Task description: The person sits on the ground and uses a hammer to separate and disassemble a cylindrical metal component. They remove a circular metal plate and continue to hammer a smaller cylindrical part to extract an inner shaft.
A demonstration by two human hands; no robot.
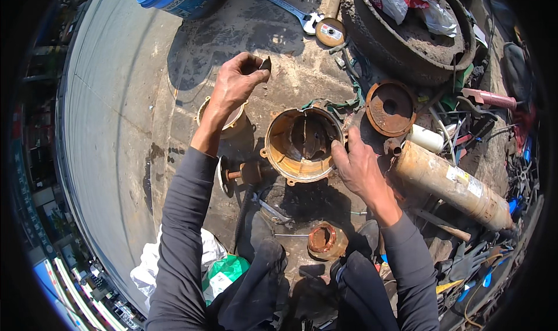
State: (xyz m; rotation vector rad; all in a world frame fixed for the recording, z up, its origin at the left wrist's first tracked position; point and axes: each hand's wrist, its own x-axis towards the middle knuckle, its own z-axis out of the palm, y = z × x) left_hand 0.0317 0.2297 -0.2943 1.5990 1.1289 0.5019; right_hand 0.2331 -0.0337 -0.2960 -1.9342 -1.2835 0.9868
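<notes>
Housing (276,136) under my right hand (361,165), dark flake (265,64) pinched in my left hand (243,75)

Watching from my remote seat, I had the housing standing on the ground (131,92) ahead of my knees, its round mouth turned up toward the camera. My right hand was at the right side of its rim, thumb toward the inside and fingers outside; how hard they pressed, I could not tell. My left hand was up beyond the housing, thumb and fingertips together on the flake.

I judged the housing to be rigid metal, probably heavy, with dust and rust that could make a bare hold slide or scrape. The best places to take it seemed the thick rim and the small lugs (264,153) standing out from it, with a hand on each side for any lift. The flake looked light, thin and perhaps brittle, so a gentle pinch across its faces suited it.

A rusty ring (378,111) lay to the right, near a long cylinder (442,177).
</notes>
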